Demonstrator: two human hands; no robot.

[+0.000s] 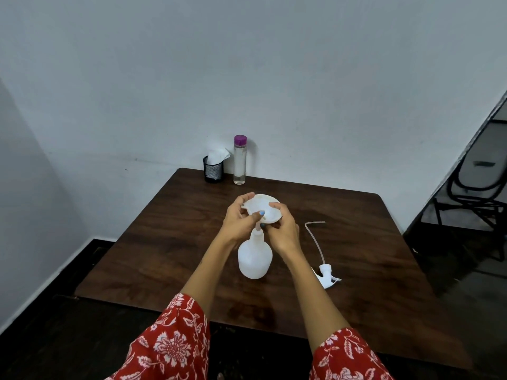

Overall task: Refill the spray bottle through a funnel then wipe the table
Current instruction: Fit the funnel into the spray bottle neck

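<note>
A white spray bottle (254, 259) stands upright and uncapped in the middle of the dark wooden table (170, 242). A white funnel (262, 206) sits tilted over the bottle's neck, its spout at the opening. My left hand (238, 219) grips the funnel's left rim. My right hand (284, 229) holds its right rim and lower side. The spray head (327, 275) with its long dip tube (314, 238) lies on the table to the right of the bottle.
At the table's far edge stand a clear bottle with a purple cap (239, 160) and a black mesh cup (213, 168) holding white tissues. A black chair (477, 187) stands at the right. Walls close in behind and at the left.
</note>
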